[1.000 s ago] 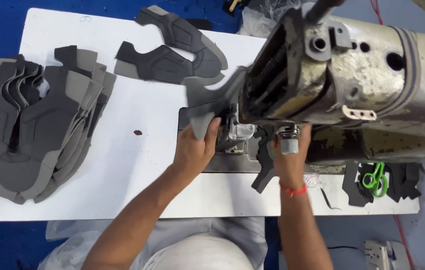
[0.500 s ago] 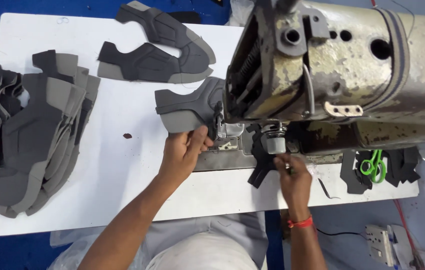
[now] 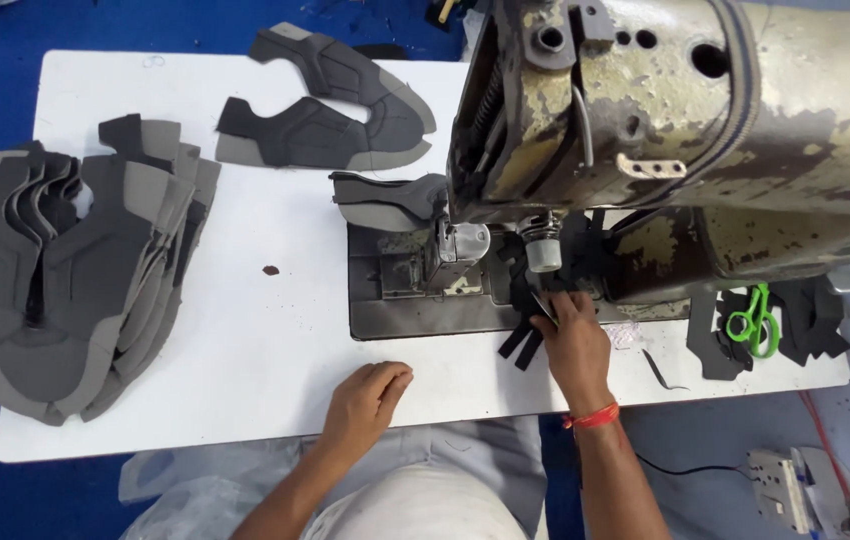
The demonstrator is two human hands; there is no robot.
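Bright, even light from overhead, and the flat white worktable (image 3: 245, 330) runs close to washed out in the middle. Shadows stay soft and short: a thin one under the stacked grey fabric shoe panels (image 3: 65, 280) on the left, a deeper pool beneath the worn cream-painted metal sewing machine head (image 3: 685, 130). Dull sheen on its chipped paint, no hard glare. Focus holds crisp across the table. Slight wide-angle bend shows along the far table edge, and the near corners look softer.
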